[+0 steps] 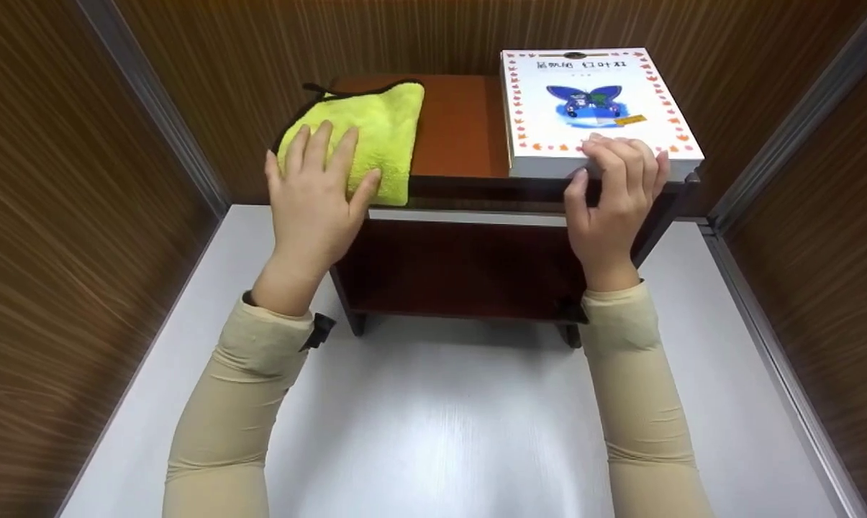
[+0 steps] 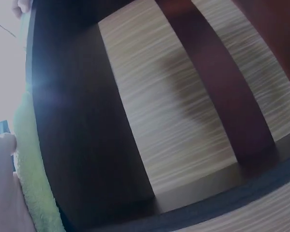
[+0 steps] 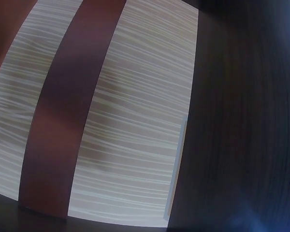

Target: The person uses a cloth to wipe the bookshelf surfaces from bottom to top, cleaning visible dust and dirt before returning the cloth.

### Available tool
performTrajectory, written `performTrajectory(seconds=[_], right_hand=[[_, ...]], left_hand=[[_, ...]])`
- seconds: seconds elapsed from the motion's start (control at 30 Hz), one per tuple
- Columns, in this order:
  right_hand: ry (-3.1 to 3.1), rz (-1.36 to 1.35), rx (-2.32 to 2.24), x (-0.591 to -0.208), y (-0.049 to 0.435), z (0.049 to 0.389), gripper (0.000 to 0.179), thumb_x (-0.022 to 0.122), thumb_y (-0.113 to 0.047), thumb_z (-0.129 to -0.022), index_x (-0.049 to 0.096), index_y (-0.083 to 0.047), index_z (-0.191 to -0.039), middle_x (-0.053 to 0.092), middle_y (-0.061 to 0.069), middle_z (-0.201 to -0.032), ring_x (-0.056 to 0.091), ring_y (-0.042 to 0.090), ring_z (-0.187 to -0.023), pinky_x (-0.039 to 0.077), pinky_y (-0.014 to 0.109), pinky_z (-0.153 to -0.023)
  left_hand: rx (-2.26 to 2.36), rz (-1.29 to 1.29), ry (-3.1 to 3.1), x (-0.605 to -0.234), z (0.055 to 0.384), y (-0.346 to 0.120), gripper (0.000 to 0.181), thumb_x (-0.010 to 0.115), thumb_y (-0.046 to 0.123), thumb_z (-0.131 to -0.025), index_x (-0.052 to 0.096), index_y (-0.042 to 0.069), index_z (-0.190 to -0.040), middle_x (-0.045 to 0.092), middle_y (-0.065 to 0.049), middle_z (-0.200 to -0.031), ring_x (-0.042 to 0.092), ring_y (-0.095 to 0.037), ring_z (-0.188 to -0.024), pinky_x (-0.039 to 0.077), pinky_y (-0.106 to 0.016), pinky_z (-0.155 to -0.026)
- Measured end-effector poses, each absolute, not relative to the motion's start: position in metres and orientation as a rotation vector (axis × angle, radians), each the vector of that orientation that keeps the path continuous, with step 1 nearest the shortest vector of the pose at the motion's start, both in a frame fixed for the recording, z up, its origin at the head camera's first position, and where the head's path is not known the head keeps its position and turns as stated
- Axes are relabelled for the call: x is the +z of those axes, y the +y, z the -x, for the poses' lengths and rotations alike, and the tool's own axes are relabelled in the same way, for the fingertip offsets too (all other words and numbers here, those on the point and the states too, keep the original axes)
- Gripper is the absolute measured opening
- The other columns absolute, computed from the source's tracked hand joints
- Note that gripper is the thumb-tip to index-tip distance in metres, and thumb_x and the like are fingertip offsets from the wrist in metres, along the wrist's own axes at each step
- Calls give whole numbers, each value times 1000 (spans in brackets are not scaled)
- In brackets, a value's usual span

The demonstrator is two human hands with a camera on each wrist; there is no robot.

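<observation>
A yellow-green cloth (image 1: 383, 122) with black trim lies on the left end of a brown shelf unit's top (image 1: 462, 129), its front corner hanging over the edge. My left hand (image 1: 311, 194) rests on it, fingers spread and fairly straight. In the left wrist view, the cloth (image 2: 36, 179) and part of the hand (image 2: 7, 188) show at the left edge. At the right end lies a thick white book (image 1: 548, 137) with a butterfly on its cover. My right hand (image 1: 616, 194) holds its front edge, fingers curled over the cover and thumb at the front side. The right wrist view does not show this hand clearly.
Below the top runs a dark red-brown lower shelf (image 1: 462, 266), also seen as a board (image 2: 212, 72) in the left wrist view. The unit stands on a white surface (image 1: 433, 417). Wood-grain walls (image 1: 66, 216) close in the left, back and right sides.
</observation>
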State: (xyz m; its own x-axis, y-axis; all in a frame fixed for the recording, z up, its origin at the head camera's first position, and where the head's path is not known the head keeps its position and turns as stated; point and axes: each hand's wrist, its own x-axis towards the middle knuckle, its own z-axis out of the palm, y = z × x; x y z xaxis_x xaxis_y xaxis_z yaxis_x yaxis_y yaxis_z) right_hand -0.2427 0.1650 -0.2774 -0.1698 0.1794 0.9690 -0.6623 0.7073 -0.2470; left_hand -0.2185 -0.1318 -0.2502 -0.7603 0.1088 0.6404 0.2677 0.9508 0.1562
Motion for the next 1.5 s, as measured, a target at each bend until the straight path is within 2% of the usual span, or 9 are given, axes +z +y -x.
performTrajectory(seconds=[0.2,0.4,0.57,0.73,0.9,1.13,1.3,1.5], right_hand=[[-1559,-380,777,-278,167,245,22,52,-13,-80,64,-2,-93,63,10,-101,49,28,-106,14,46,-106],[-1554,-345,767,-285,174,253,23,51,-17,-80,65,-4,-93,64,7,-102,49,25,-106,14,45,-107],[-1548,-347,765,-285,173,253,23,52,-17,-80,65,-4,-92,64,8,-102,50,26,-106,15,45,-106],[-1539,-345,766,-281,171,252,23,52,-18,-80,65,-3,-91,64,8,-101,50,25,-105,15,45,-107],[-1535,-360,771,-275,169,250,22,52,-17,-80,65,-2,-91,64,9,-101,50,26,-105,14,45,-107],[-1529,-367,788,-271,163,242,21,52,-12,-79,64,0,-91,63,13,-100,50,29,-104,14,46,-106],[-1539,-378,781,-276,162,244,21,52,-13,-79,64,-1,-91,63,12,-99,50,29,-104,14,46,-106],[-1535,-357,799,-275,158,243,21,51,-13,-79,64,0,-91,63,12,-100,50,28,-104,14,45,-106]], left_hand=[[-303,249,-2408,-252,223,-118,60,31,55,-95,49,16,-136,41,-13,-141,27,-32,-134,8,-60,-105],[-208,330,-2483,-251,224,-77,61,28,56,-96,43,18,-140,36,-12,-145,25,-32,-135,2,-57,-107],[-132,430,-2488,-247,221,-40,61,27,57,-96,44,19,-140,38,-11,-144,29,-30,-134,10,-55,-108],[-77,440,-2581,-229,222,-27,59,25,55,-96,44,21,-140,40,-8,-143,32,-28,-132,18,-54,-106],[-25,435,-2875,-201,233,-29,64,18,60,-95,28,25,-148,27,-7,-151,24,-29,-136,16,-54,-106],[-62,429,-3177,-175,275,-29,67,9,62,-93,5,28,-151,3,-5,-156,5,-28,-141,5,-55,-108],[-115,356,-3253,-172,300,-27,64,10,60,-94,1,30,-150,-2,-5,-156,0,-28,-141,2,-57,-108],[-120,280,-3234,-173,312,-22,63,10,58,-95,2,30,-151,1,-6,-156,1,-29,-141,3,-57,-107]])
